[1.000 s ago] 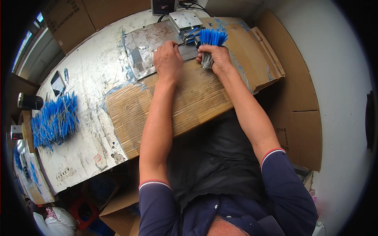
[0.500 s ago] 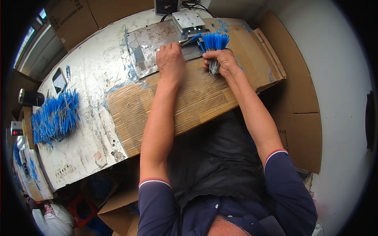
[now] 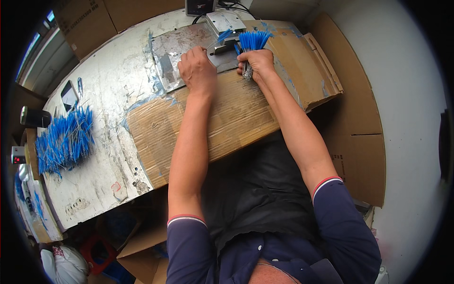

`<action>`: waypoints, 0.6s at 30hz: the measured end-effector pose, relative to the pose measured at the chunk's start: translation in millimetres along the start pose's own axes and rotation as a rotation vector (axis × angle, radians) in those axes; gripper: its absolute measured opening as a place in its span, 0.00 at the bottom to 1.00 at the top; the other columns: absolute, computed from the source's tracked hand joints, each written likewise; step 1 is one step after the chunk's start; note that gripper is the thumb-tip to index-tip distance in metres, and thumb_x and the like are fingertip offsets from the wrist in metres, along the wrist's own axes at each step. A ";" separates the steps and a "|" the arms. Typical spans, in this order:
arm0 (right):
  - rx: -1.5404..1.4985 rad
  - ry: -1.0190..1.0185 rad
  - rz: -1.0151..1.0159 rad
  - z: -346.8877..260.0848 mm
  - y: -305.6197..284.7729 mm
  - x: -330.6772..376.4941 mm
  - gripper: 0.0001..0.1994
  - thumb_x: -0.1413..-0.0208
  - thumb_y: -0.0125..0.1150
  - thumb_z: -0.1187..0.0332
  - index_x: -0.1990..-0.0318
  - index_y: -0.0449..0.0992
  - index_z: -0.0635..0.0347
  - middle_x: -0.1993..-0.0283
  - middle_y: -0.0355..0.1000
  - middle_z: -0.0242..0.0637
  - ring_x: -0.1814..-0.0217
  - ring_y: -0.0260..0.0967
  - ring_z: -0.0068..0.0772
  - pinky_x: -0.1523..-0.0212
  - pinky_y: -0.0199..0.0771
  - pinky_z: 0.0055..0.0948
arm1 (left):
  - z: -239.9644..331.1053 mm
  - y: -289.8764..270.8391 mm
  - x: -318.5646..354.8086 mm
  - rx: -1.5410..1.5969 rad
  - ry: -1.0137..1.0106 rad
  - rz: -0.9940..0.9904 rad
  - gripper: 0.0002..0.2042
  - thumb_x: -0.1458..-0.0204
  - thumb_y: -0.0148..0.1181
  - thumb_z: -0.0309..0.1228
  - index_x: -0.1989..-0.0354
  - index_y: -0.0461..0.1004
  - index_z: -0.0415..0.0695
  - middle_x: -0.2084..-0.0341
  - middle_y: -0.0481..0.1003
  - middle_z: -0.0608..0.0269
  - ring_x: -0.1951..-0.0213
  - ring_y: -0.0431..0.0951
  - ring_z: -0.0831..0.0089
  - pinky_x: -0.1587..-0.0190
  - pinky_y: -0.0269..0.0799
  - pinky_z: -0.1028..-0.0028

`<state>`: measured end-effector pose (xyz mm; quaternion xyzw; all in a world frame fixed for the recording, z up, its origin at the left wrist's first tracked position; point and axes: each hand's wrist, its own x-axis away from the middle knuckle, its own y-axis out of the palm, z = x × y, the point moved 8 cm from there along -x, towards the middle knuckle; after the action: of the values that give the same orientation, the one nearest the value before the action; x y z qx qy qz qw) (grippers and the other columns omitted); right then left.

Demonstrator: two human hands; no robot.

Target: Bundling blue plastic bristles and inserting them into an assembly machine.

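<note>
My right hand is closed round a thick bundle of thin wire pieces with blue tips. Their blue ends point away from me, and the pale wire ends stick out below my fingers. My left hand is pinched beside a small metal machine. From its fingertips a few more blue-tipped wire pieces reach toward the machine's front. Just below them sits a small metal block on the metal plate.
A large heap of blue-tipped wire pieces lies on the worn white table at left, near a phone and a dark cylinder. Flattened cardboard covers the near edge. A cardboard box wall stands at right.
My left hand has shifted left and slightly away, and the few wire pieces at its fingertips now tilt farther up. My right hand has moved a little left and away with its bundle.
</note>
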<state>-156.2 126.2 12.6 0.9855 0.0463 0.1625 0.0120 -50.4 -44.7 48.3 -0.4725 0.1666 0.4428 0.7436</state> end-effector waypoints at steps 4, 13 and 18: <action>-0.027 -0.003 0.007 -1.5 4.3 3.2 0.07 0.55 0.64 0.85 0.79 0.73 0.69 0.79 0.72 0.45 0.83 0.72 0.35 0.84 0.77 0.35 | 3.6 -4.5 -0.5 0.046 0.052 0.050 0.04 0.44 0.59 0.30 0.64 0.76 0.45 0.69 0.78 0.58 0.61 0.76 0.56 0.57 0.68 0.60; -0.219 0.036 -0.103 7.9 -6.1 7.1 0.06 0.54 0.70 0.79 0.70 0.78 0.71 0.75 0.76 0.45 0.77 0.76 0.35 0.76 0.84 0.36 | 16.0 5.5 3.4 0.215 0.065 -0.138 0.05 0.41 0.57 0.32 0.62 0.76 0.45 0.71 0.78 0.54 0.64 0.77 0.54 0.61 0.71 0.57; -0.252 -0.022 -0.188 8.0 -12.7 9.0 0.06 0.54 0.70 0.79 0.70 0.78 0.69 0.73 0.76 0.42 0.76 0.76 0.33 0.74 0.83 0.34 | 12.7 9.5 3.6 0.214 0.042 -0.179 0.06 0.41 0.57 0.33 0.61 0.76 0.46 0.71 0.78 0.53 0.64 0.78 0.53 0.61 0.72 0.56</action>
<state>-146.3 139.6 7.3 0.9693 0.1175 0.1546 0.1511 -58.3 -30.5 46.9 -0.4126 0.1858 0.3445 0.8225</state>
